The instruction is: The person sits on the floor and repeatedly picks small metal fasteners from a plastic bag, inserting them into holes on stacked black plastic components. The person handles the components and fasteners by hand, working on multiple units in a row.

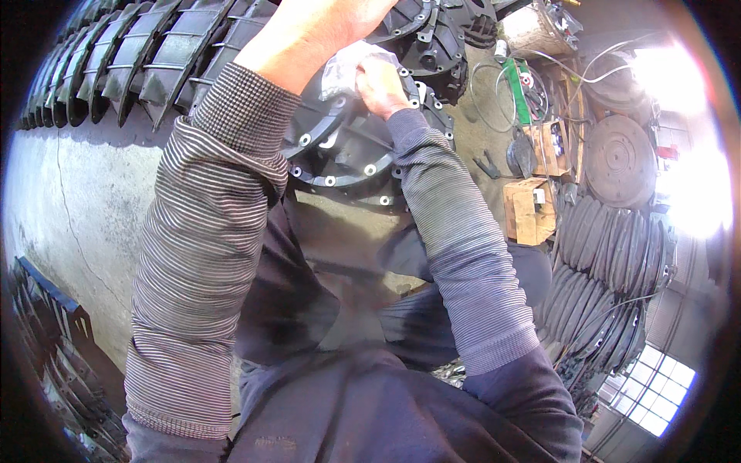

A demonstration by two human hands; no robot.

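Observation:
My right hand point(382, 87) is closed around the edge of a crumpled clear plastic bag point(340, 74). The bag hangs over a black round housing point(362, 136) whose flange has several pale-rimmed bolt holes. My left hand point(341, 20) reaches across the top of the view, above the bag. Its fingers run past the upper edge, so their grip is hidden. Striped sleeves cover both forearms. Just beyond the bag sits another black flanged housing point(414, 29), partly cut off by the frame.
Long rows of stacked black ribbed parts point(179, 55) lie at upper left on the concrete floor point(87, 191). On the right are a green tray point(518, 87), wooden boxes point(528, 211), pliers-like tool point(487, 165), a large round disc point(620, 161) and stacked dark rings point(613, 249).

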